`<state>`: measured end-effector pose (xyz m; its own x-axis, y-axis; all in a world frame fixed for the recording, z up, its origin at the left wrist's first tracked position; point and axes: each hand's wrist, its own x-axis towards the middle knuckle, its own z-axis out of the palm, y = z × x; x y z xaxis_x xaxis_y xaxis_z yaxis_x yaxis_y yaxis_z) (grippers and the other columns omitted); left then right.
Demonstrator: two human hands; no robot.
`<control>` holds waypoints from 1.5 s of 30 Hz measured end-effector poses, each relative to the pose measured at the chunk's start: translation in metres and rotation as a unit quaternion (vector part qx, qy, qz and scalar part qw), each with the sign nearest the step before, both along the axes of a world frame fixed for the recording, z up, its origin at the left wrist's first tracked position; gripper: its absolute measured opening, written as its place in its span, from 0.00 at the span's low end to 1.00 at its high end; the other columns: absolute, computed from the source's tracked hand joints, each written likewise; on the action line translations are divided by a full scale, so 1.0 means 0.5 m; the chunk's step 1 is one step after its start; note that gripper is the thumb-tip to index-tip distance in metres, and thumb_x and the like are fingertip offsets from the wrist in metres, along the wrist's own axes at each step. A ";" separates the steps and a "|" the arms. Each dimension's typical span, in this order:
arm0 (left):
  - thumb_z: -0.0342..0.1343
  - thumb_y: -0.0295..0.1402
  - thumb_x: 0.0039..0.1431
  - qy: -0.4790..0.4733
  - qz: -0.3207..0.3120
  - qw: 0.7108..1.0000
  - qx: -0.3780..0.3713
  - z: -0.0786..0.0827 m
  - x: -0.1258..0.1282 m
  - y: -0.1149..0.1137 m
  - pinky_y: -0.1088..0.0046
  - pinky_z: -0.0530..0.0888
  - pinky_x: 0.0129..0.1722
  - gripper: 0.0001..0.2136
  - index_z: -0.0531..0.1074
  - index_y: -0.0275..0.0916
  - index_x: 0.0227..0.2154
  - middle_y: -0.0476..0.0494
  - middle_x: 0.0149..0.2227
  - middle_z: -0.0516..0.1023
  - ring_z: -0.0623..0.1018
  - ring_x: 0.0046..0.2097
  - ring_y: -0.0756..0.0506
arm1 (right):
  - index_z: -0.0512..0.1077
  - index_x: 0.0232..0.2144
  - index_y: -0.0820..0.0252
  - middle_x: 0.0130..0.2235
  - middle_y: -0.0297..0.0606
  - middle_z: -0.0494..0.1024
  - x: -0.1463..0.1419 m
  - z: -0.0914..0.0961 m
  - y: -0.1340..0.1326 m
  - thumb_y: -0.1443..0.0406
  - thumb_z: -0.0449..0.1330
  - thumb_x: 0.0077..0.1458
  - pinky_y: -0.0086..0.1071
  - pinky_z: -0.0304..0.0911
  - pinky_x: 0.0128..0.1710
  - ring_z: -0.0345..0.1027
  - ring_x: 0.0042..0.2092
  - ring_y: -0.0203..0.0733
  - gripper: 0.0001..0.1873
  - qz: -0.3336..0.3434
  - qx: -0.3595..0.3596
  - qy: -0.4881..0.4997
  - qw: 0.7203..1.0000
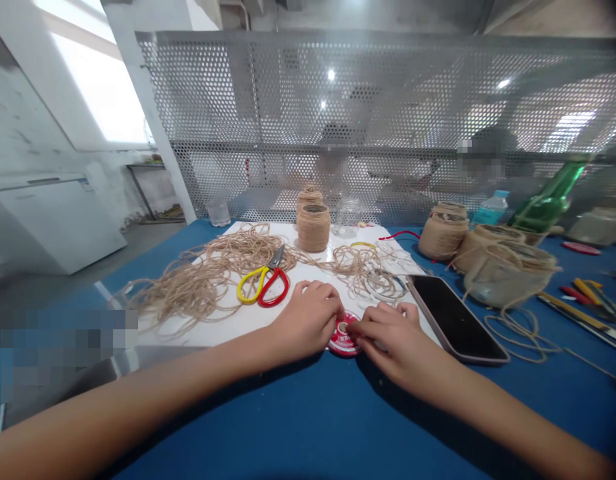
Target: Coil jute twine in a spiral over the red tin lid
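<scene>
A round red disc with white print, like a jar lid, lies at the white sheet's front edge. At its middle shows a small tan ring, perhaps coiled twine. My left hand is closed at the disc's left side, fingers curled onto its rim. From the right, my right hand bends its fingers over the disc; the fingertips press near the tan ring and the thumb sits by the near rim. Scissors with one yellow and one red handle lie beyond my left hand. Loose jute twine is heaped behind and left of them.
A twine-wrapped jar stands at the back of the white sheet. To the right are a phone, more wrapped jars, a green bottle and several tools. A perforated metal screen borders the blue table.
</scene>
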<state>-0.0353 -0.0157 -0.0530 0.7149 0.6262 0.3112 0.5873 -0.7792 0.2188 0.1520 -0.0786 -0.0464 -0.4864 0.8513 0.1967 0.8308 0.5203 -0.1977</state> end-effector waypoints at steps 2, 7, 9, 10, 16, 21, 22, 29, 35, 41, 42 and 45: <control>0.46 0.25 0.57 -0.014 -0.006 1.000 -0.018 0.004 -0.004 -0.001 0.60 0.64 0.50 0.15 0.67 0.38 0.47 0.42 0.47 0.72 0.69 0.49 0.42 | 0.71 0.36 0.54 0.32 0.34 0.68 0.000 -0.001 0.002 0.67 0.47 0.63 0.38 0.41 0.37 0.58 0.38 0.40 0.13 0.001 0.007 -0.005 1.000; 0.53 0.30 0.50 0.079 -0.123 0.982 -0.120 0.032 -0.022 0.001 0.62 0.64 0.54 0.34 0.48 0.36 0.61 0.37 0.58 0.64 0.67 0.55 0.39 | 0.71 0.35 0.54 0.33 0.34 0.68 0.001 -0.003 0.007 0.66 0.47 0.63 0.38 0.41 0.37 0.58 0.39 0.40 0.13 0.002 0.002 -0.007 1.000; 0.54 0.29 0.48 0.099 -0.133 0.981 -0.101 0.038 -0.024 0.002 0.61 0.63 0.54 0.37 0.45 0.38 0.62 0.37 0.58 0.64 0.68 0.54 0.39 | 0.71 0.36 0.54 0.33 0.34 0.68 0.002 -0.003 0.008 0.66 0.46 0.63 0.39 0.41 0.38 0.59 0.39 0.41 0.13 0.000 0.005 -0.012 1.000; 0.55 0.31 0.48 0.099 -0.126 0.984 -0.082 0.038 -0.024 0.002 0.60 0.62 0.54 0.38 0.45 0.39 0.62 0.37 0.57 0.64 0.68 0.54 0.38 | 0.71 0.36 0.54 0.33 0.34 0.68 0.003 -0.003 0.007 0.66 0.46 0.63 0.39 0.41 0.38 0.59 0.39 0.41 0.13 -0.002 0.008 -0.015 1.000; 0.58 0.53 0.47 0.112 -0.033 0.993 0.004 0.023 -0.015 0.001 0.53 0.62 0.50 0.40 0.52 0.40 0.60 0.35 0.49 0.71 0.69 0.50 0.34 | 0.70 0.33 0.55 0.33 0.33 0.68 0.004 -0.002 0.008 0.67 0.49 0.60 0.40 0.41 0.39 0.60 0.40 0.42 0.09 -0.020 0.016 -0.025 0.999; 0.56 0.60 0.44 0.124 0.019 0.990 0.058 0.015 -0.009 -0.010 0.52 0.63 0.48 0.41 0.58 0.38 0.56 0.35 0.46 0.72 0.70 0.47 0.34 | 0.70 0.33 0.54 0.32 0.32 0.70 0.003 -0.002 0.011 0.67 0.51 0.60 0.39 0.40 0.38 0.61 0.40 0.42 0.08 -0.036 0.006 -0.010 0.999; 0.55 0.61 0.43 0.126 0.025 0.990 0.066 0.014 -0.007 -0.012 0.52 0.63 0.48 0.42 0.58 0.38 0.56 0.35 0.45 0.73 0.70 0.47 0.34 | 0.70 0.33 0.54 0.32 0.32 0.70 0.003 -0.003 0.011 0.67 0.51 0.60 0.39 0.41 0.38 0.61 0.39 0.42 0.08 -0.036 0.003 -0.006 0.999; 0.51 0.64 0.44 0.128 0.044 0.986 0.101 0.006 0.002 -0.017 0.53 0.63 0.46 0.43 0.60 0.35 0.55 0.33 0.43 0.74 0.71 0.45 0.34 | 0.72 0.33 0.54 0.31 0.32 0.71 0.000 0.004 0.012 0.68 0.50 0.60 0.38 0.42 0.38 0.61 0.38 0.39 0.10 -0.049 -0.045 0.038 0.997; 0.51 0.63 0.45 0.130 0.043 0.985 0.102 0.007 0.003 -0.016 0.52 0.63 0.46 0.41 0.61 0.35 0.55 0.34 0.43 0.74 0.71 0.45 0.34 | 0.72 0.32 0.54 0.33 0.32 0.71 0.000 0.005 0.005 0.68 0.50 0.60 0.38 0.42 0.39 0.61 0.39 0.39 0.10 -0.036 -0.049 0.050 0.997; 0.46 0.67 0.43 0.126 0.039 0.986 0.100 0.013 0.002 -0.018 0.49 0.62 0.47 0.45 0.62 0.34 0.55 0.32 0.41 0.75 0.71 0.44 0.33 | 0.71 0.34 0.53 0.33 0.32 0.71 0.003 0.004 0.002 0.67 0.50 0.61 0.38 0.42 0.39 0.60 0.40 0.40 0.10 -0.018 -0.052 0.044 0.998; 0.44 0.67 0.44 0.122 0.040 0.988 0.090 0.015 0.002 -0.017 0.48 0.62 0.47 0.44 0.62 0.35 0.54 0.32 0.41 0.75 0.71 0.44 0.33 | 0.71 0.35 0.53 0.33 0.33 0.71 0.003 0.003 0.002 0.67 0.50 0.61 0.38 0.42 0.39 0.60 0.40 0.40 0.10 -0.017 -0.049 0.040 0.998; 0.39 0.60 0.56 0.104 0.058 0.993 0.016 0.024 0.002 -0.009 0.51 0.64 0.47 0.34 0.64 0.37 0.53 0.34 0.42 0.76 0.72 0.46 0.34 | 0.71 0.34 0.54 0.33 0.33 0.70 0.005 -0.003 0.004 0.67 0.49 0.61 0.38 0.42 0.38 0.59 0.39 0.40 0.11 -0.011 -0.031 0.024 0.999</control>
